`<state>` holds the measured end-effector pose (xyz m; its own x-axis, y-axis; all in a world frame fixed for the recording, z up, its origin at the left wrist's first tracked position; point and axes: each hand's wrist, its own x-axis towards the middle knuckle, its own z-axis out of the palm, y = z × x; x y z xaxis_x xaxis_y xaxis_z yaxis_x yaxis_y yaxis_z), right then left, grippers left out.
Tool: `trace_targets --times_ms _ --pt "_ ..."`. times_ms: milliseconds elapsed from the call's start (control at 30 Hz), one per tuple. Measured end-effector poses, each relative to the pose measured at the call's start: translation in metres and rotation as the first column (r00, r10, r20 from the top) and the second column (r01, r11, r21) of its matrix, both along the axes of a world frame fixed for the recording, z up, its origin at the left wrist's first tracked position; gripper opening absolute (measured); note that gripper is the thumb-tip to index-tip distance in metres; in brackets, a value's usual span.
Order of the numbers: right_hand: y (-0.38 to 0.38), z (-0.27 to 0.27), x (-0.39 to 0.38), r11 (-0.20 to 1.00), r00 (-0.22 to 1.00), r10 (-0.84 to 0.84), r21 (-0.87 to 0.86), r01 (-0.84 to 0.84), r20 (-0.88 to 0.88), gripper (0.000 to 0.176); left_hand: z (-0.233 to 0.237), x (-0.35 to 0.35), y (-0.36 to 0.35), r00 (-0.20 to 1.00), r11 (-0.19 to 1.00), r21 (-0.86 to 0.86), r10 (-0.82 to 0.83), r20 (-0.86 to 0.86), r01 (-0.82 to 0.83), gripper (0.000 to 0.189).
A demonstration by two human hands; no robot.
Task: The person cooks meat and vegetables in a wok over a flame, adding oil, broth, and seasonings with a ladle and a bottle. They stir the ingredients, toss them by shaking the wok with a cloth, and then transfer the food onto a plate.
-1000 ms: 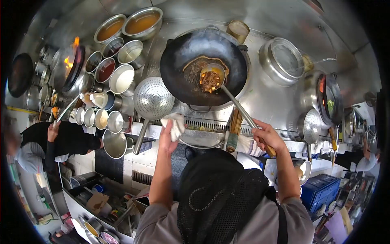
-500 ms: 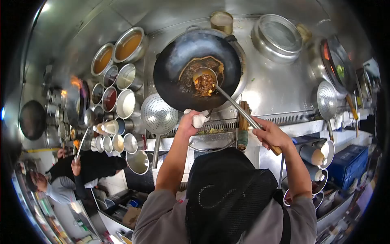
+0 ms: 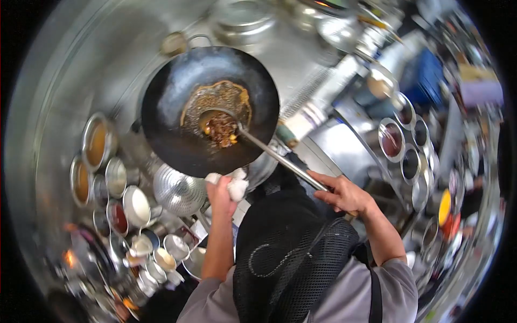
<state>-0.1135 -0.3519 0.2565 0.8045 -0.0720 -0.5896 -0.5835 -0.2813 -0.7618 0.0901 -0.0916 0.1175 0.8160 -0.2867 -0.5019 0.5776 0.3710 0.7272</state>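
A white cloth (image 3: 235, 185) is bunched in my left hand (image 3: 219, 195), which grips the near edge of a black wok (image 3: 161, 102) through it. My right hand (image 3: 344, 194) is wrapped around the handle of a long metal ladle (image 3: 280, 158). The ladle's bowl lies inside the wok and holds dark, saucy chopped food (image 3: 222, 129) with small yellow pieces. A patch of brown, bubbling sauce (image 3: 218, 97) spreads around the bowl. Whether the wok rests on its burner is hidden beneath it.
A perforated strainer (image 3: 176, 189) sits close by the wok's near left edge. Metal bowls of brown liquid (image 3: 97, 142) and several pots of sauces stand at the left. A lidded metal pot (image 3: 243, 19) is at the back. To the right are more containers (image 3: 391, 139) and a blue crate (image 3: 423, 81).
My view has swung to the right, tilting the scene. The wok has shifted toward me and now overlaps the strainer's edge. Both hands keep their holds; the ladle stays in the wok.
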Motion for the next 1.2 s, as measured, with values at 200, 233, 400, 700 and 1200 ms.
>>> trace_targets --times_ms 200,233,400,700,1200 --pt "0.077 0.034 -0.121 0.955 0.958 -0.273 -0.093 0.281 0.087 0.062 0.074 -0.028 -0.001 0.934 0.873 0.338 -0.352 -0.058 0.350 0.017" --pt "0.094 0.035 -0.143 0.925 0.925 -0.366 -0.065 0.373 0.097 0.062 0.066 -0.026 0.003 0.891 0.853 0.282 -0.454 -0.015 0.440 0.020" --pt "0.165 0.033 -0.238 0.634 0.645 -0.761 0.288 0.718 0.069 0.062 0.070 -0.055 -0.027 0.530 0.538 0.299 -0.840 0.113 0.789 0.030" --pt "0.294 0.029 -0.340 -0.107 -0.069 -0.994 0.714 0.692 -0.082 0.073 0.059 -0.204 -0.107 0.173 0.180 0.060 -0.980 0.100 0.982 0.030" --pt "0.371 0.052 -0.407 -0.449 -0.574 -0.808 0.768 0.457 -0.131 0.067 0.093 -0.391 -0.153 -0.278 -0.277 0.024 -0.955 0.103 0.961 0.025"
